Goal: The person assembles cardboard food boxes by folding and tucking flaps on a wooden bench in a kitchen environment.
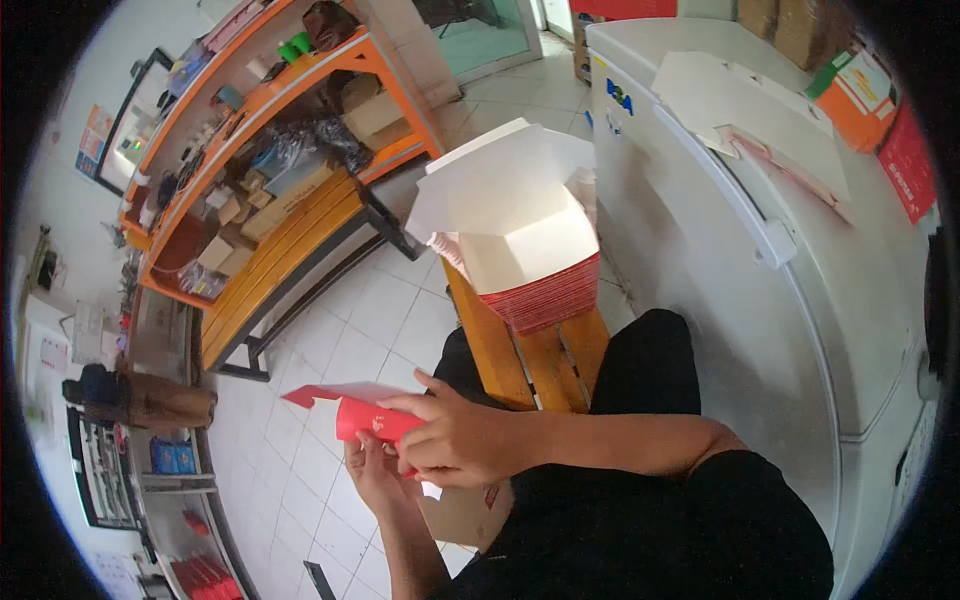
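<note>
Holding: red flat carton blank (365, 412), pinched between both hands over the white tiled floor (330, 330), just left of the knees.
Left hand (375, 478): under the blank, palm up, fingers curled against its lower edge; grip closed on the card.
Right hand (450, 440): on top, crossing in from the right, thumb and forefinger pressed along the blank's near edge; closed on the same card, the other fingers bent loosely.
Blank's lie: tilted, one red flap sticking out to the left, a white inner corner peeking out below the hands.
Forearms: right one nearly level across the lap, left one rising steeply from the lower edge.
Ahead: wooden bench (530, 355), running away from the knees, bearing a stack of folded red-and-white boxes (525, 270); topmost box open, lid flap raised.
Right side: white chest freezer (740, 250), close against the bench and the right leg, with flat white card sheets (750, 110) lying on its lid and an orange box (860, 95) near the far corner.
Left side: orange shelving rack (270, 160), well apart from the hands, crowded with brown cartons and small goods.
Below the hands: brown cardboard box (465, 515) on the floor, partly hidden by the wrists and the black clothing.
Between hands and bench: bare tile and the left knee only.
</note>
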Action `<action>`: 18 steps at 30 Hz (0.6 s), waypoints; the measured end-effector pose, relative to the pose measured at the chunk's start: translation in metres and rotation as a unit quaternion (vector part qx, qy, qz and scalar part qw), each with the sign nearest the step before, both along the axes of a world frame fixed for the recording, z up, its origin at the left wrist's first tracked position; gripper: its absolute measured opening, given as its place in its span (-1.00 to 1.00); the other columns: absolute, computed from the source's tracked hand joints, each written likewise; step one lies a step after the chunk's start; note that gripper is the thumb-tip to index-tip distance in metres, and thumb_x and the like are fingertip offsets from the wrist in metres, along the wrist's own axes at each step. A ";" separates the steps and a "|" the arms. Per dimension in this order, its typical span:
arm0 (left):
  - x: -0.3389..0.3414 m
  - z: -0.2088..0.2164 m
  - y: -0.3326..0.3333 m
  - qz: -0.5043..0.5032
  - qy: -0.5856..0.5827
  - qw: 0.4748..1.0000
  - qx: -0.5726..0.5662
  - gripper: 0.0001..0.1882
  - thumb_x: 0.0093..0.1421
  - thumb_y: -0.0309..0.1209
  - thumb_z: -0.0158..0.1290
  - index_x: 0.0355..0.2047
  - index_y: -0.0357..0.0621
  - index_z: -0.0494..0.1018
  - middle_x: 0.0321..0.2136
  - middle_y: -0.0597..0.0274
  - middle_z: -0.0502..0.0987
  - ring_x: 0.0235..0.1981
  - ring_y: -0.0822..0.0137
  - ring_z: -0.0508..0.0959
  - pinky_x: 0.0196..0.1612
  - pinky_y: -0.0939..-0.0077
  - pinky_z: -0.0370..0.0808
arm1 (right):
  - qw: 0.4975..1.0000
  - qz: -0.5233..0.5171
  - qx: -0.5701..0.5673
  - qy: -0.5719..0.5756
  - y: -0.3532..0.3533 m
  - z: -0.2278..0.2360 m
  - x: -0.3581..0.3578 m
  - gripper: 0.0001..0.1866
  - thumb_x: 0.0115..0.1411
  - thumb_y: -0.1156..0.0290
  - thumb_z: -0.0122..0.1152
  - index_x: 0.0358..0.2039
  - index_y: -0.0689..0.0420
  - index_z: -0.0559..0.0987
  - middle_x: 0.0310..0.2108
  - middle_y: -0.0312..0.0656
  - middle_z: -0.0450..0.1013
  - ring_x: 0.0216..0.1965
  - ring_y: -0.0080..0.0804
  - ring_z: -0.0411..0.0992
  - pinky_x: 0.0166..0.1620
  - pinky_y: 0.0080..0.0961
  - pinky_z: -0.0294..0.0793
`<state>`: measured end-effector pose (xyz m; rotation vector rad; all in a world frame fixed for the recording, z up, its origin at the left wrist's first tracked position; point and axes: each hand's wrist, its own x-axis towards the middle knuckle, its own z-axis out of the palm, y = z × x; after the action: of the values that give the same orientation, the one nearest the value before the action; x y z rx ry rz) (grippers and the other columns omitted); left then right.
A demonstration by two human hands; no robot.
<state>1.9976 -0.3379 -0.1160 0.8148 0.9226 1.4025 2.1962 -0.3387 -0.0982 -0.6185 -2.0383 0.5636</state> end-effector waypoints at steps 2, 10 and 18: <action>0.002 0.004 -0.004 -0.006 0.001 1.000 0.003 -0.71 0.50 -0.32 0.06 0.10 -0.24 0.48 -0.11 0.08 0.67 -0.24 0.38 0.68 -0.24 0.51 0.63 | 0.999 -0.023 0.002 0.025 0.006 -0.002 -0.001 -0.88 0.34 0.33 0.28 -0.23 0.09 0.63 0.02 -0.23 0.52 0.38 -0.03 0.26 0.40 0.42 0.08; -0.027 0.030 -0.001 -0.203 0.280 0.938 -0.022 -0.71 0.30 -0.61 0.16 0.04 -0.32 0.53 -0.20 0.10 0.70 -0.19 0.36 0.69 -0.04 0.40 0.61 | 0.996 -0.078 -0.008 0.034 0.008 -0.011 -0.010 -0.64 0.36 0.20 0.30 0.04 0.03 0.42 0.20 -0.01 0.36 0.39 0.06 0.24 0.38 0.35 0.12; -0.015 0.068 -0.015 -0.135 0.512 0.847 -0.047 -0.91 0.17 -0.62 0.32 -0.31 -0.33 0.64 -0.43 0.02 0.69 -0.44 0.39 0.64 -0.30 0.47 0.57 | 0.992 0.062 -0.101 -0.050 0.023 -0.025 0.011 -0.61 0.42 0.25 0.19 0.14 0.14 0.38 0.07 0.05 0.42 0.24 0.06 0.36 0.33 0.15 0.21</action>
<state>1.9829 -0.3532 -0.0476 1.5990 1.5765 0.5891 2.2071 -0.3152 -0.1237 -0.6525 -2.1405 0.8351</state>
